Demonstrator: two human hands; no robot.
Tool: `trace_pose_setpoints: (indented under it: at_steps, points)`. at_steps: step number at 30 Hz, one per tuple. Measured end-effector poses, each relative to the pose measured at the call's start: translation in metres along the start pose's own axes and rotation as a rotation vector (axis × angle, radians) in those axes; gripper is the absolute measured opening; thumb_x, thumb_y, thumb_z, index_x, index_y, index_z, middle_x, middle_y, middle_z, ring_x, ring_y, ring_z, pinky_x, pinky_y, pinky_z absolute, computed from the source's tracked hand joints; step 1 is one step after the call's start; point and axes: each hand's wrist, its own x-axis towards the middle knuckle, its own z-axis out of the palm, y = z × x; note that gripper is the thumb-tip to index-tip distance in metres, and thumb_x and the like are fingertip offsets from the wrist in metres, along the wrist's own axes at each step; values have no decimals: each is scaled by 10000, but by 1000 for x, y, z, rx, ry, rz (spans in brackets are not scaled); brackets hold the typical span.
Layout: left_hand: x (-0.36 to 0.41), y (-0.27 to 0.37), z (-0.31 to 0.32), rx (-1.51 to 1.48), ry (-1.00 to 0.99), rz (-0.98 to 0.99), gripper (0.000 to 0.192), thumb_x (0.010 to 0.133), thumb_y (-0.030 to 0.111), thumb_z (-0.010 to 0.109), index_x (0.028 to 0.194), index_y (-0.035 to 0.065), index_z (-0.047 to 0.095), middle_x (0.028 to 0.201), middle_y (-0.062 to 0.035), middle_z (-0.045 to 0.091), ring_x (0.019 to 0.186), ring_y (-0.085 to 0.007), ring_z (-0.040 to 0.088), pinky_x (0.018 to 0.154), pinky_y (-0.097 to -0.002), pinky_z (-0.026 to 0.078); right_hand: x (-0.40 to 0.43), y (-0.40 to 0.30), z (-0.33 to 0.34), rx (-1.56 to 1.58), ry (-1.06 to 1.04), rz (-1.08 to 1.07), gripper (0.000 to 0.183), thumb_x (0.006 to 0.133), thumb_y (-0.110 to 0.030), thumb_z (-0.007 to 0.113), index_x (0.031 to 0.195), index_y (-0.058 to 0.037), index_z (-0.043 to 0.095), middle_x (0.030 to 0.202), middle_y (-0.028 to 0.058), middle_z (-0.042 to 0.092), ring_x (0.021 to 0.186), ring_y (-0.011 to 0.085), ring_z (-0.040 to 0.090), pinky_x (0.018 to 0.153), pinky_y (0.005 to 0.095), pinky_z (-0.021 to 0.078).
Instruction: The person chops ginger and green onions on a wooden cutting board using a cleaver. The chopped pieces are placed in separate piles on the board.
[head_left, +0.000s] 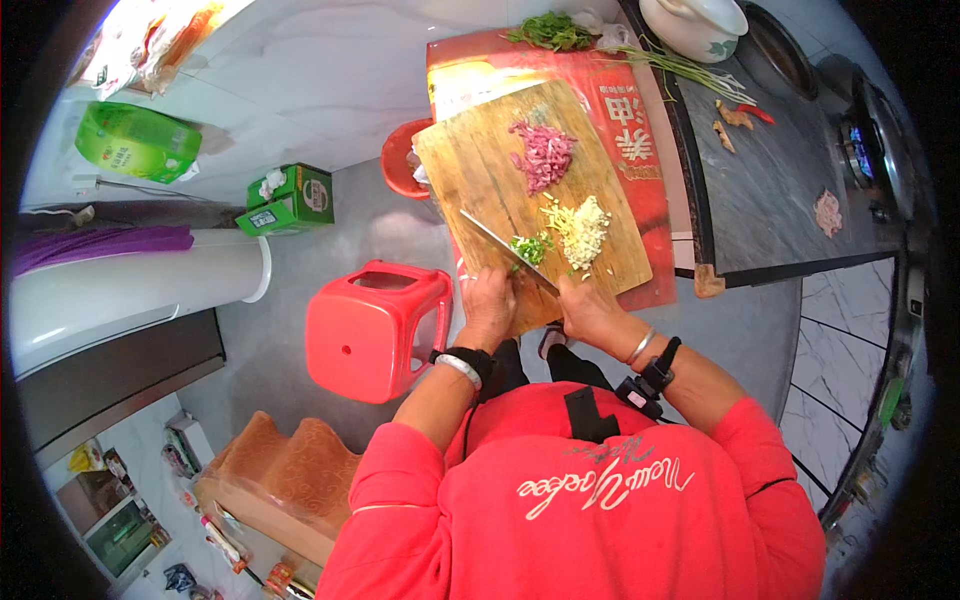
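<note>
My right hand (591, 306) grips the handle of a kitchen knife (504, 247), whose blade slants up and left across a wooden cutting board (487, 180). Chopped green scallion (531, 248) lies against the far side of the blade. My left hand (489, 301) rests at the board's near left edge with its fingers curled, just left of the blade. Whether it pinches something is hidden. Farther up the board is a pile of cut raw meat (543, 156). Chopped garlic (589, 232) sits to the right of the scallion, with thin yellowish shreds (559, 216) beside it.
A red plastic stool (360, 337) stands at left, and an orange-red bin (397, 161) is partly behind the board. On the dark counter (757, 195) at right are scallion stalks (697, 69), ginger (733, 115), and a red chili (756, 112). A gas burner (859, 154) shows blue flame.
</note>
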Motion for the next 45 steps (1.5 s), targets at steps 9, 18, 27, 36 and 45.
trace_pose_setpoints:
  at_steps: [9,18,27,36,45]
  points:
    - [1,7,2,72,-58,0,65,684,83,583,748,85,584,761,-113,531,737,-303,536,650,-404,398,17,5,14,78,61,-38,118,759,-56,503,792,28,428,595,267,519,608,440,537,558,508,422]
    - [6,5,6,-1,-78,-102,84,707,101,579,786,75,596,749,-132,531,729,-319,535,663,-433,410,-1,5,3,48,-4,-23,122,781,-67,499,808,26,424,605,269,514,624,452,529,555,510,414]
    - [-3,5,-8,-141,24,-2,133,715,123,605,818,48,565,802,-158,533,759,-346,523,651,-443,420,23,3,9,133,54,45,125,781,-72,504,813,23,430,617,274,522,638,446,538,559,498,423]
    - [-10,1,-13,44,-155,-116,121,713,149,591,770,43,580,792,-174,558,717,-352,564,626,-452,440,3,2,9,2,-21,-91,123,718,-38,514,792,16,431,598,260,524,619,434,545,553,493,431]
    - [5,11,-12,65,-213,-238,127,736,155,563,804,54,599,791,-187,585,744,-361,573,648,-457,455,5,-3,6,-57,-8,-56,138,679,-30,520,783,10,439,599,245,532,612,422,553,553,482,445]
